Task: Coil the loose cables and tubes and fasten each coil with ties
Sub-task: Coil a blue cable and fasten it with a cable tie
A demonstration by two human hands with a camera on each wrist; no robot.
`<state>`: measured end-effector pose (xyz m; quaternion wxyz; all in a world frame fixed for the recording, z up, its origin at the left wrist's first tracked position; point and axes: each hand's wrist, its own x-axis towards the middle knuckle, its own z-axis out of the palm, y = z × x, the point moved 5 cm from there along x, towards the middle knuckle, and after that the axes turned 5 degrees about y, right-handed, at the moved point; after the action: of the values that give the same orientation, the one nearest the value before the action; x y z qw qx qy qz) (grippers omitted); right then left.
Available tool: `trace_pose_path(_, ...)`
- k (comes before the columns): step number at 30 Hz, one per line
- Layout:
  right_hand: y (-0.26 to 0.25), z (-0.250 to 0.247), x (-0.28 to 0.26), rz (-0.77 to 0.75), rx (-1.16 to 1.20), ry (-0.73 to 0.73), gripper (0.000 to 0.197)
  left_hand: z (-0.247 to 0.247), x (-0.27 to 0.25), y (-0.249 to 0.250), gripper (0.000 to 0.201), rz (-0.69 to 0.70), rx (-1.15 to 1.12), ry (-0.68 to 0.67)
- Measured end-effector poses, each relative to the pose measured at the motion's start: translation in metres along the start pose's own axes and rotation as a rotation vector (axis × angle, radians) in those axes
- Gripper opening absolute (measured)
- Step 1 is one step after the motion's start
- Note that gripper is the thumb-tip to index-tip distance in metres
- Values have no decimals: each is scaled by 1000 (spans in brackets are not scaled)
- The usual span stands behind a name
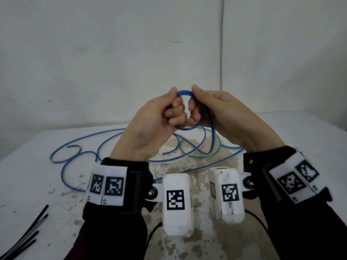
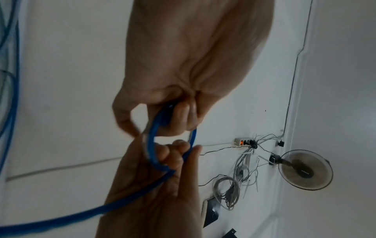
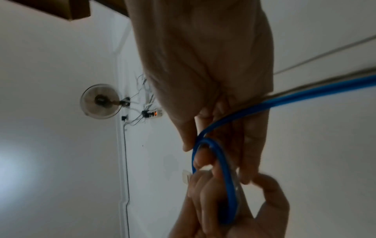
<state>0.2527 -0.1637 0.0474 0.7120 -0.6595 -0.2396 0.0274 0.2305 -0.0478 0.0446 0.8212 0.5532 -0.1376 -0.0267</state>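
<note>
A thin blue tube is wound into a small coil [image 1: 185,92] that I hold up above the table between both hands. My left hand [image 1: 169,109] grips the coil's left side with curled fingers and thumb on top. My right hand [image 1: 199,107] grips its right side the same way. In the left wrist view the coil [image 2: 152,133] passes through the fingers of both hands. From my right hand the loose part of the blue tube [image 1: 212,139] hangs down and sprawls in wide loops over the table. The right wrist view shows that tube [image 3: 225,177] running off to the right.
A green tube [image 1: 197,156] lies looped among the blue loops on the white, stained table [image 1: 37,184]. Several black cable ties [image 1: 32,223] lie at the near left corner. A white wall stands close behind the table. A wall fan [image 2: 305,169] and a power strip [image 2: 244,142] show in the left wrist view.
</note>
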Motion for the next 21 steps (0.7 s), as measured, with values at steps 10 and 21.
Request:
trace_pose_path(10,2,7,1,-23,13,-58,42,-3,3,2,43,89,124,33)
trace_pose_path(21,-5,-3,-2,-89,-78,-69,41,4,-2,7,42,163,252,-37)
